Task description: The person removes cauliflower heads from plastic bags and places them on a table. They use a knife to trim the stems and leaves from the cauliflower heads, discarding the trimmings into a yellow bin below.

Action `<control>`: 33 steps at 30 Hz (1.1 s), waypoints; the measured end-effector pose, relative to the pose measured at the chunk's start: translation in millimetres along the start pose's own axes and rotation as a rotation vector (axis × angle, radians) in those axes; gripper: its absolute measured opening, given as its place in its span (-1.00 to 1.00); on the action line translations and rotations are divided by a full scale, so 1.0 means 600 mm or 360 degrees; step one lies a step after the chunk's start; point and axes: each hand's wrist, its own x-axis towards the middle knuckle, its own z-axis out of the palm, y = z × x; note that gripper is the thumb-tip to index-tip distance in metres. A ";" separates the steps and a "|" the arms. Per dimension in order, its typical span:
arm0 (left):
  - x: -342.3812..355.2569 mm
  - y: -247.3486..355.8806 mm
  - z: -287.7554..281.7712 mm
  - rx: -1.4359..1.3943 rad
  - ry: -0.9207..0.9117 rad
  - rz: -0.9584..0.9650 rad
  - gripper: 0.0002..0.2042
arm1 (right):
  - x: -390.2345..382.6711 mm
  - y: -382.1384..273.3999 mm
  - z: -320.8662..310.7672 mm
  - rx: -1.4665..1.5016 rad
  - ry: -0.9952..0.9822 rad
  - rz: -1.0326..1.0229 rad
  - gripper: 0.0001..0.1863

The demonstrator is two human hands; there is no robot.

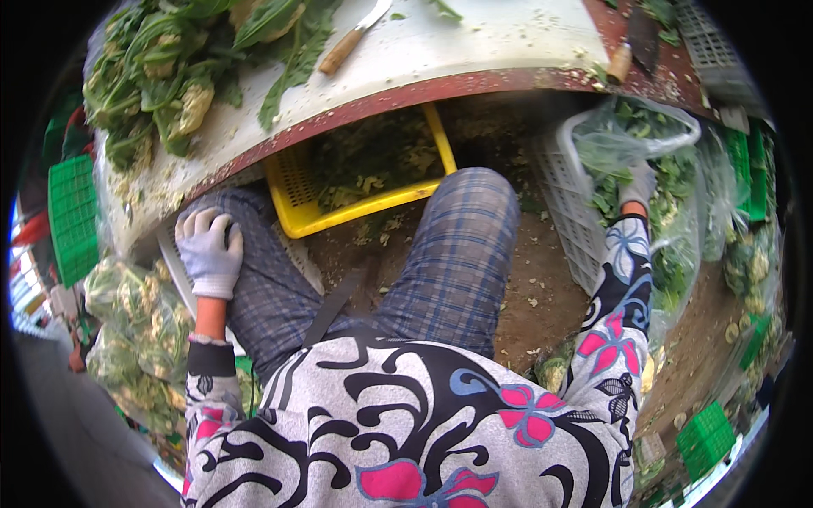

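Observation:
My left hand (212,254), in a pale work glove, rests on my left knee with its fingers spread over the checked trousers. Off to the right my gloved right hand (639,184) reaches into a clear plastic bag (677,262) that lines a white crate (563,203). Green leaves and cauliflower pieces (666,207) fill the bag around it. The right fingers are partly hidden among the leaves, so their grip does not show. A wooden-handled knife (340,52) lies on the white table (457,46) in front of me.
Leafy cauliflower (161,76) is heaped at the table's left. A second knife (622,63) lies at the table's right end. Below the edge, between my knees, stands a yellow crate (368,201) with leaf scraps. Bagged cauliflower (135,330) and a green crate (74,220) are at left.

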 end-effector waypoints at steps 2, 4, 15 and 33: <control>-0.003 -0.008 0.005 0.0035 -0.0006 -0.0016 -0.84 | 0.036 0.023 0.018 -0.0034 -0.0089 -0.0002 -0.54; 0.007 0.000 0.019 -0.0007 0.0028 -0.0004 -0.84 | 0.069 0.090 0.007 -0.0021 -0.0256 -0.0142 -0.52; -0.013 -0.004 0.010 -0.0093 0.0116 -0.0017 -0.83 | -0.458 -0.038 -0.015 0.0851 0.0289 -0.0264 -0.69; -0.026 -0.009 0.023 -0.0198 0.0342 0.0041 -0.81 | -0.633 0.065 0.042 0.0686 0.0252 -0.0101 -0.79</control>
